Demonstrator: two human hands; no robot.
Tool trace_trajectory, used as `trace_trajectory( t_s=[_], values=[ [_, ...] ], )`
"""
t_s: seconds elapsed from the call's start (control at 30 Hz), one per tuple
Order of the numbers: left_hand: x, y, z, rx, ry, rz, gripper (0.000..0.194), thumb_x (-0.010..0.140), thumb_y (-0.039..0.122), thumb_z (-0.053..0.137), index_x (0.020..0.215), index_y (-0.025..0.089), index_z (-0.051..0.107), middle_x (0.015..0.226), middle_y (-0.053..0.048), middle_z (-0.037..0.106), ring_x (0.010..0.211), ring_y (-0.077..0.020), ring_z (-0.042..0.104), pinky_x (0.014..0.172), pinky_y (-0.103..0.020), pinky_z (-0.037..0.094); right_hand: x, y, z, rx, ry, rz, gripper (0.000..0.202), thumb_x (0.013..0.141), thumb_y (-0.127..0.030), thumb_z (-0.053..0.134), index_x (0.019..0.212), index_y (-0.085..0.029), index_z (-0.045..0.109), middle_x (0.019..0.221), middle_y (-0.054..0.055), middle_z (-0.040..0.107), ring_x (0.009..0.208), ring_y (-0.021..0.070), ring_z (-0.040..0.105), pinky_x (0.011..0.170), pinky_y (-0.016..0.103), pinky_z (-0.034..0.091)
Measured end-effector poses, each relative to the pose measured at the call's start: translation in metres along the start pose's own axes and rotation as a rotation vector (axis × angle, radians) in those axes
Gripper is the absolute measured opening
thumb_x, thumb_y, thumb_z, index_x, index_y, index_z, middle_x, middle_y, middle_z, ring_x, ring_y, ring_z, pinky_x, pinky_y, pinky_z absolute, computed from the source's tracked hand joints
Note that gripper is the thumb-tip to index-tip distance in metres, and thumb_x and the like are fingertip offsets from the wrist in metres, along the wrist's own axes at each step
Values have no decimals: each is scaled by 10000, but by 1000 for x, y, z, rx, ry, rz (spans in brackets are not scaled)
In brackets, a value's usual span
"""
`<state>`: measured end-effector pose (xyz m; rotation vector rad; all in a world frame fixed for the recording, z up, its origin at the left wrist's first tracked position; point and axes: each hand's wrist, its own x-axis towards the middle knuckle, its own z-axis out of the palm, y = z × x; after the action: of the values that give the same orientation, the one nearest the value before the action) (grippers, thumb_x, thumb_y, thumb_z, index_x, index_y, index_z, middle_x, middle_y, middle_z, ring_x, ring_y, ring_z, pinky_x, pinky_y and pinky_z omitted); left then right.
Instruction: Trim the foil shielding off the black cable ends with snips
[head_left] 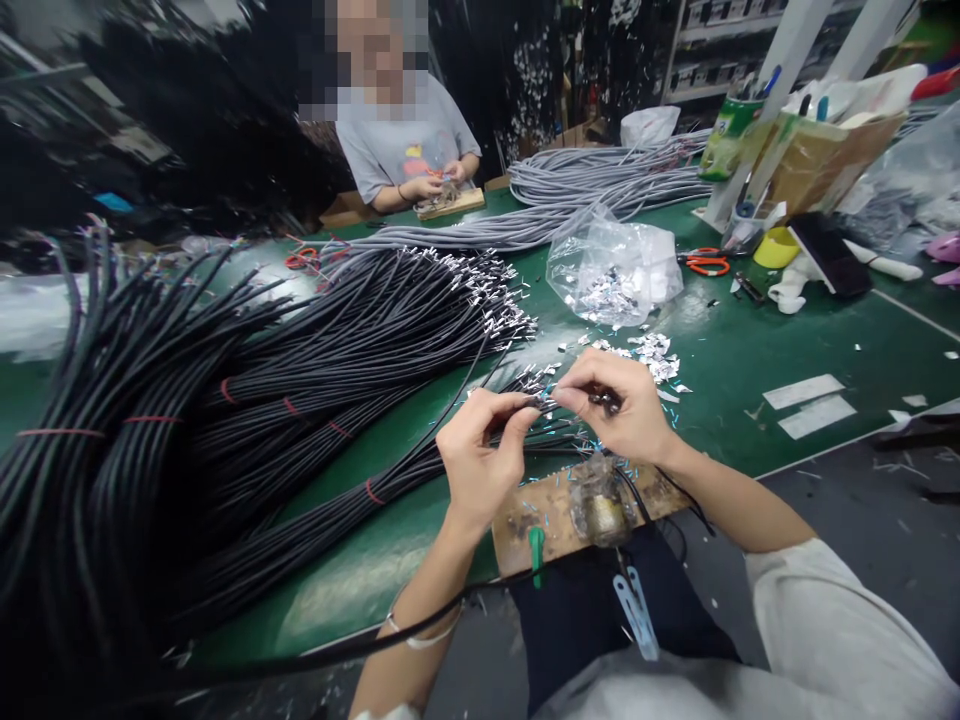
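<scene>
My left hand is closed, its thumb and fingers pinching a black cable near its stripped end. Right beside it, my right hand pinches the thin wires at that end between thumb and forefinger. A dark, shiny thing sits in the curled fingers of my right hand; its kind cannot be made out. Below both hands lies a wooden board carrying a worn metal block and a green clip. A bundle of black cables runs in from the left, its ends behind my hands.
Large black cable bundles fill the left. A plastic bag of scraps, white scraps and orange-handled scissors lie beyond my hands. Grey cables lie at the back. Across the table a person handles wires.
</scene>
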<state>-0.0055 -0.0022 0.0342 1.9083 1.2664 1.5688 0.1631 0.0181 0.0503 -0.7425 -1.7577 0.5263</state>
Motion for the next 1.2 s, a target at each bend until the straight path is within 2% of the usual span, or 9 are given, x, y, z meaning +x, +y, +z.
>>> trace_trajectory(
  t_s=[0.2,0.33,0.5,0.67,0.83,1.03,1.2],
  values=[
    [0,-1,-3,-52,-95,-49,137,844,255,585,781,178,679,649,1,585,542,-88,486,500,-220,351,-1,-1,3,54,13,6,73,829,-209,612,767,-178,632,699,4,601,630,99,526,554,244,396],
    [1,0,-3,-56,-42,-44,102,817,245,621,769,175,677,675,-2,605,571,-94,511,509,-215,375,0,-2,3,37,67,59,136,853,-248,586,756,-183,656,685,6,632,613,102,535,568,256,412],
    [1,0,-3,-78,-8,-22,69,800,225,640,771,177,679,687,-4,621,602,-97,535,520,-203,403,0,-4,3,-17,130,8,56,778,-210,656,811,-191,697,724,8,673,603,101,542,549,250,421],
    [1,1,-3,-84,2,-7,37,789,193,650,778,179,683,688,3,621,593,-92,546,528,-201,424,2,-6,2,40,114,84,113,790,-191,613,732,-162,706,622,4,648,524,85,509,492,231,396],
    [0,2,-3,-58,0,43,34,768,151,668,784,178,681,697,4,629,611,-93,557,547,-204,437,3,-7,3,80,119,80,101,767,-185,626,742,-152,718,627,12,645,518,77,499,471,219,381],
    [0,3,-3,10,32,100,55,741,133,691,773,176,676,702,4,642,624,-98,568,575,-215,455,3,-5,3,223,20,287,97,721,-230,670,723,-141,709,572,-18,587,474,57,435,422,197,335],
    [0,4,-1,3,17,95,51,738,134,693,764,174,673,697,4,642,617,-101,566,552,-216,445,2,-5,4,316,25,372,73,681,-209,671,696,-138,680,566,-26,552,486,56,425,433,195,327]
  ],
)
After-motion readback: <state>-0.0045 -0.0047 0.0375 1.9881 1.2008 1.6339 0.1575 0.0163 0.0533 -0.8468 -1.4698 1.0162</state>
